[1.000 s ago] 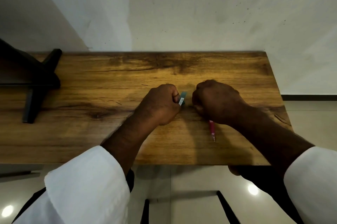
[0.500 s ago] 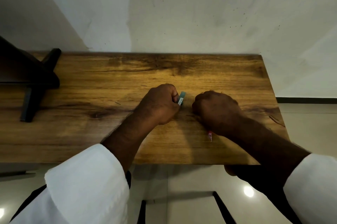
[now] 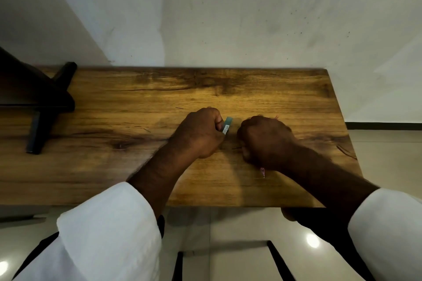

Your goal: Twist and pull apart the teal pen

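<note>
On the wooden table (image 3: 114,166) both fists rest close together near the middle. My left hand (image 3: 198,133) is curled round a small teal object with a white barcode label (image 3: 226,125); its upper end sticks out past my thumb. My right hand (image 3: 267,141) is curled round a pink pen (image 3: 263,172), whose tip shows below the heel of the hand and whose other end peeks out at the knuckles. The two hands are a few centimetres apart. Most of both objects is hidden inside the fists.
A black stand or frame (image 3: 38,102) sits on the table's left end. A white wall (image 3: 228,18) rises right behind the table. The table's right edge (image 3: 342,134) is near my right hand. Below the front edge are glossy floor tiles and black bars (image 3: 280,262).
My right hand has drawn the pink pen further into the fist, so less of it shows below the hand. My left hand has held still with the teal object.
</note>
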